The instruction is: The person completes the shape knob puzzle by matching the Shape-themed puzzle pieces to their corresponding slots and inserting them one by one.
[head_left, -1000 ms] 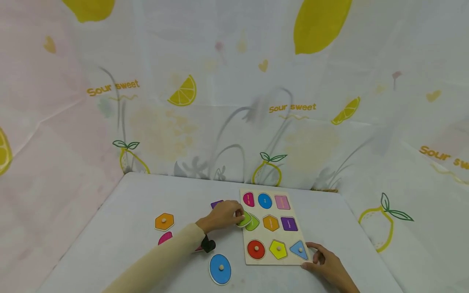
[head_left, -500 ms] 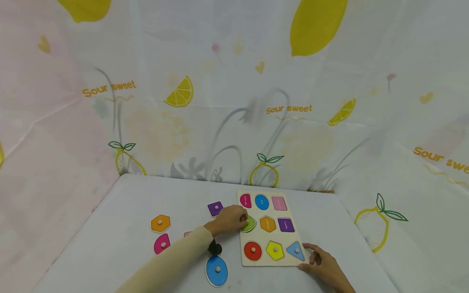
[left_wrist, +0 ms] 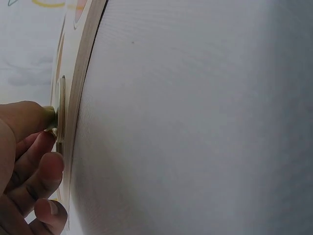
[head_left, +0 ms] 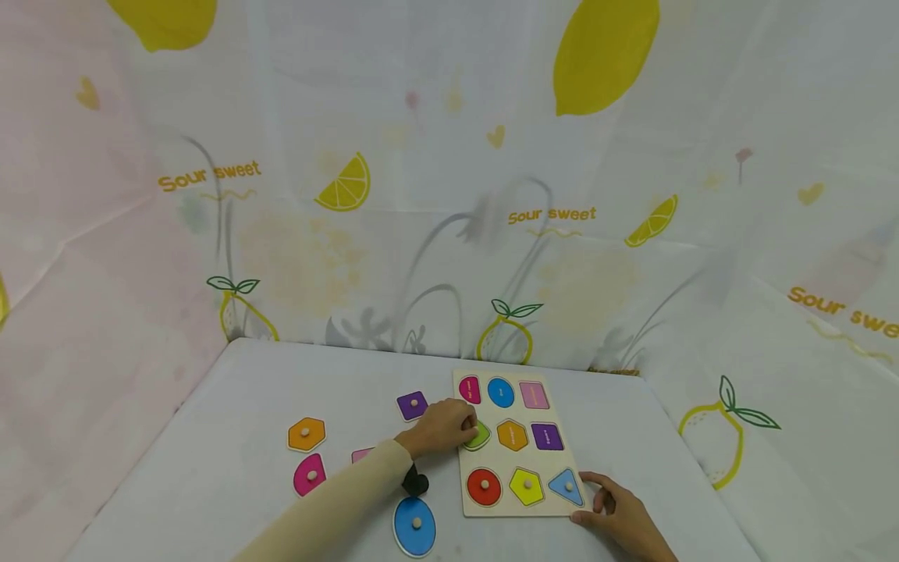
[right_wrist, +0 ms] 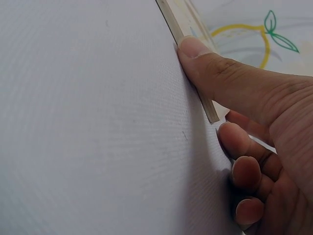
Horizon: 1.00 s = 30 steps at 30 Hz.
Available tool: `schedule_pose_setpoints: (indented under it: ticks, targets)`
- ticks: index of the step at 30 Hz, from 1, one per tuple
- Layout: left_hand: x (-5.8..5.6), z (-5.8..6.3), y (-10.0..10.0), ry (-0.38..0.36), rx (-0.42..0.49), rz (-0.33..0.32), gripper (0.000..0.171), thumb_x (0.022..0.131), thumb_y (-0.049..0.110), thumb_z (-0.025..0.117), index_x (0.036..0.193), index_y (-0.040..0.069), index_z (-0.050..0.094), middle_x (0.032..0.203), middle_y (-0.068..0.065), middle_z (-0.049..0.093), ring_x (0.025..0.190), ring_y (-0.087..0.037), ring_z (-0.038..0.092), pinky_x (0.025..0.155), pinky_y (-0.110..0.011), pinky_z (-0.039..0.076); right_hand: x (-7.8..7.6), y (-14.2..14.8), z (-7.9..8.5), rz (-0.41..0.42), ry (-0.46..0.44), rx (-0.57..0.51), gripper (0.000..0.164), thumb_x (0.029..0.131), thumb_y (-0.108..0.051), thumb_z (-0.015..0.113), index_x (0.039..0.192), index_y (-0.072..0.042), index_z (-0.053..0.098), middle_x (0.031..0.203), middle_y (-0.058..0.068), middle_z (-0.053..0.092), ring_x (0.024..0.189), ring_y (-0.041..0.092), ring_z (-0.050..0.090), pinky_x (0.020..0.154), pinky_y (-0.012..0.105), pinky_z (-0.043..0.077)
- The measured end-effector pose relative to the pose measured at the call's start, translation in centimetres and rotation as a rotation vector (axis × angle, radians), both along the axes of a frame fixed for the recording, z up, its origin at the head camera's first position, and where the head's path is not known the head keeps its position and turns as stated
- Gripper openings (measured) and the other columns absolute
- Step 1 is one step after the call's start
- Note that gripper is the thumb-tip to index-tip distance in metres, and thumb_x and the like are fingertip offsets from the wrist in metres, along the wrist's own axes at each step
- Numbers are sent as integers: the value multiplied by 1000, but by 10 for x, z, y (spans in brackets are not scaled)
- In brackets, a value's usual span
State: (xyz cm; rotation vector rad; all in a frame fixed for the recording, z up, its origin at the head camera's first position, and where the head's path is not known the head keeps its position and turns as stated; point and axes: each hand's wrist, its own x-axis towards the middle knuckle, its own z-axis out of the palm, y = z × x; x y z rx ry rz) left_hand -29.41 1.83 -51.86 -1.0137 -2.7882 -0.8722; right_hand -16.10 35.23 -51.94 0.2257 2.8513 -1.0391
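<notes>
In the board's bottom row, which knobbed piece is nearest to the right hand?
The blue triangle, beside the right hand; the yellow pentagon and the red circle sit farther left.

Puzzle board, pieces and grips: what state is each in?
Puzzle board: flat on table, partly filled
Green piece: pinched, edge above board
Red circle: seated
Yellow pentagon: seated
Blue triangle: seated
Blue oval: loose, face up
Orange hexagon: loose, face up
Purple square: loose, face up
Magenta half circle: loose, face up
Pink piece: loose, mostly hidden
Left grip: pinching green piece
Right grip: holding board corner
</notes>
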Motion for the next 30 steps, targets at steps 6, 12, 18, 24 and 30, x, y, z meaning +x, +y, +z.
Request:
schedule_pose_setpoints:
  ticks: [6,12,18,24,30]
  targets:
    - [0,-1,0,5,-15,0,11,94,23,75,91,13,72,71,13,55,70,-4,50,64,-19,46,-1,1,-2,8,9,6,72,70,-33,95,131,-6,66,78,1,50,70,18,45,61,29,35]
    - [2,0,0,-9,-25,4,12,95,24,74,92,13,73,73,12,56,71,-5,50,65,-19,46,-1,2,-3,9,13,6,73,70,-34,95,130,-6,66,78,1,50,70,18,44,61,29,34]
    - [2,1,1,-7,-28,1,13,96,25,74,93,12,74,72,13,57,70,-4,50,64,-18,46,0,1,-2,-2,9,4,73,69,-34,96,130,-7,66,78,1,50,70,18,44,61,29,34]
    - [2,2,1,19,-30,2,13,95,23,75,90,12,74,71,12,57,70,-4,50,62,-18,46,0,1,-1,-8,8,6,74,69,-35,95,130,-6,66,78,1,50,71,18,45,61,29,35]
    - [2,3,2,44,-69,16,13,94,23,76,85,14,72,68,12,53,67,-4,48,59,-19,44,1,0,-2,0,14,7,74,70,-35,95,131,-5,66,78,1,50,70,18,45,60,27,35]
